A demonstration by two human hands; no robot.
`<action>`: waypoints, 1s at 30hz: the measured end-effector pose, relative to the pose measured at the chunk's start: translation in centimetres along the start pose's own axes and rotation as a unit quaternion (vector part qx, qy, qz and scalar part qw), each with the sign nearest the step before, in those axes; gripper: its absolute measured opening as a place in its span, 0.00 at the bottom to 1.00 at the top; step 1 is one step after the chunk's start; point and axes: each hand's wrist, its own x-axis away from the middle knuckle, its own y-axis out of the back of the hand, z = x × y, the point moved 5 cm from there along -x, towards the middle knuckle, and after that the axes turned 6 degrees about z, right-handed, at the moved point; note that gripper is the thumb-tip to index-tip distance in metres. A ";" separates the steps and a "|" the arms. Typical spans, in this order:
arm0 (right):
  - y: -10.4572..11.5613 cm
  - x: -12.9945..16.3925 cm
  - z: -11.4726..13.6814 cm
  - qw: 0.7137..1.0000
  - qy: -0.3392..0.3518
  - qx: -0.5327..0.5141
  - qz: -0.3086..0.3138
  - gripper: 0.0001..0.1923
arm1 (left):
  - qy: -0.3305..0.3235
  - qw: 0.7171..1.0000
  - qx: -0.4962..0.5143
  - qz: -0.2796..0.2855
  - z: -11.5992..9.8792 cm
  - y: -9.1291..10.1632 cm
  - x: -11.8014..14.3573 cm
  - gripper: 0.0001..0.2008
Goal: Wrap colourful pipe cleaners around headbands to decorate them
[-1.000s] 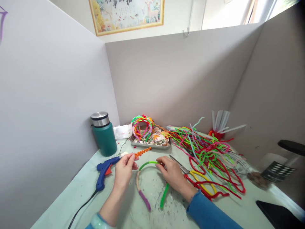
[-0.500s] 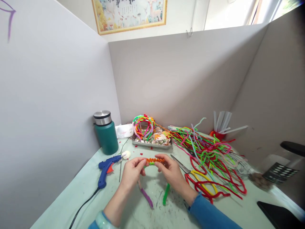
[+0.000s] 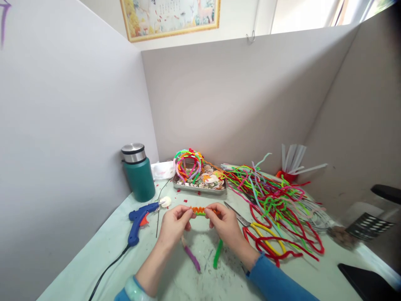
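Between my hands is a curved headband wrapped in pipe cleaner, its purple end [image 3: 192,258] and green end [image 3: 217,254] hanging down toward the table. A zigzag orange pipe cleaner [image 3: 198,210] lies along the top of the curve. My left hand [image 3: 176,223] pinches the left side of the curve between thumb and fingers. On the other side, my right hand [image 3: 223,221] is closed on the orange strip and the band, its fingertips partly covering them. Scissors [image 3: 266,236] with yellow handles lie just right of my right hand.
A blue glue gun [image 3: 138,223] lies left, its nozzle by a white disc. Behind it stands a green bottle [image 3: 139,177]. A metal tray [image 3: 200,190] holds finished bands and small pieces. Loose pipe cleaners [image 3: 272,200] spread across the right. Partitions enclose the table.
My right thumb and fingers have shifted slightly left along the orange strip, now covering its right part. My left hand stays on the band. The view has tilted slightly.
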 end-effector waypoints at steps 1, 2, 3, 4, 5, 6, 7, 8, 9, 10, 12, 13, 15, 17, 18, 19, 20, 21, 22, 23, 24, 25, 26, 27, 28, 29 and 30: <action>0.0 0.0 0.0 1.000 -0.005 -0.004 0.000 0.11 | -0.006 1.000 -0.013 -0.004 0.0 0.0 0.0 0.13; 0.0 0.0 -0.1 1.000 -0.010 -0.008 -0.001 0.11 | -0.008 1.000 -0.020 -0.003 0.1 0.0 0.1 0.13; 0.1 -0.1 0.0 1.000 -0.013 -0.010 -0.003 0.12 | -0.006 1.000 -0.021 0.001 0.2 -0.1 0.0 0.13; 0.1 -0.1 0.0 1.000 -0.015 -0.009 -0.004 0.12 | 0.000 1.000 -0.016 0.008 0.4 -0.2 0.0 0.13; 0.2 -0.1 0.1 1.000 -0.014 -0.007 -0.005 0.12 | 0.008 1.000 -0.007 0.014 0.6 -0.3 0.0 0.13; 0.2 0.0 0.2 1.000 -0.013 -0.004 -0.006 0.12 | 0.017 1.000 0.003 0.016 0.8 -0.4 -0.1 0.14; 0.2 0.0 0.2 1.000 -0.010 0.002 -0.005 0.11 | 0.021 1.000 0.010 0.018 0.9 -0.4 -0.1 0.15; 0.2 0.0 0.4 1.000 -0.006 0.009 -0.004 0.11 | 0.023 0.999 0.014 0.019 0.9 -0.5 -0.2 0.15; 0.2 0.1 0.5 1.000 -0.002 0.016 -0.003 0.11 | 0.023 0.999 0.012 0.019 0.9 -0.5 -0.2 0.15; 0.1 0.2 0.6 1.000 0.001 0.024 -0.001 0.10 | 0.023 1.000 0.003 0.020 0.8 -0.5 -0.2 0.14; -0.2 0.3 0.7 1.000 0.001 0.031 0.007 0.10 | 0.022 0.999 -0.029 0.015 0.7 -0.4 -0.1 0.13; -0.3 0.4 0.8 1.000 -0.002 0.029 0.011 0.10 | 0.021 0.999 -0.043 0.008 0.6 -0.3 0.0 0.14; -0.6 0.5 0.9 1.000 -0.007 0.021 0.018 0.10 | 0.016 0.998 -0.060 -0.004 0.6 -0.1 0.1 0.15; -0.6 0.5 0.9 1.000 -0.010 0.019 0.019 0.10 | 0.014 0.998 -0.062 -0.001 0.8 -0.2 0.1 0.15; -0.6 0.5 0.9 1.000 -0.011 0.022 0.016 0.10 | 0.018 0.998 -0.060 0.006 0.9 -0.2 0.0 0.15; -0.5 0.4 0.9 0.999 -0.012 0.029 0.011 0.10 | 0.024 0.998 -0.056 0.013 1.1 -0.3 0.0 0.15; -0.4 0.4 0.8 0.999 -0.013 0.036 0.005 0.10 | 0.029 0.998 -0.047 0.017 1.3 -0.4 -0.1 0.14; -0.3 0.4 0.8 0.999 -0.014 0.042 0.000 0.10 | 0.032 0.999 -0.037 0.019 1.4 -0.4 -0.2 0.13; -0.2 0.3 0.7 0.999 -0.014 0.049 -0.002 0.10 | 0.033 0.999 -0.028 0.019 1.5 -0.4 -0.3 0.12; -0.2 0.3 0.7 0.998 -0.012 0.055 -0.002 0.10 | 0.030 0.999 -0.023 0.018 1.5 -0.4 -0.3 0.11; -0.2 0.3 0.7 0.998 -0.007 0.063 0.000 0.10 | 0.026 0.999 -0.024 0.017 1.4 -0.3 -0.3 0.11; -0.2 0.3 0.7 0.997 0.001 0.072 0.003 0.10 | 0.023 0.999 -0.031 0.019 1.4 -0.3 -0.3 0.11; -0.2 0.3 0.8 0.996 0.013 0.084 0.003 0.09 | 0.020 0.999 -0.043 0.022 1.3 -0.3 -0.3 0.12; -0.1 0.3 1.0 0.995 0.027 0.097 0.002 0.09 | 0.018 0.998 -0.056 0.026 1.2 -0.4 -0.2 0.12; -0.1 0.4 1.2 0.993 0.045 0.111 0.000 0.09 | 0.015 0.997 -0.070 0.029 1.2 -0.4 -0.2 0.13; -0.1 0.5 1.5 0.990 0.064 0.125 0.001 0.09 | 0.011 0.996 -0.085 0.032 1.1 -0.4 -0.1 0.13; -0.2 0.5 1.8 0.987 0.085 0.139 0.004 0.09 | 0.007 0.994 -0.101 0.036 1.0 -0.5 0.0 0.13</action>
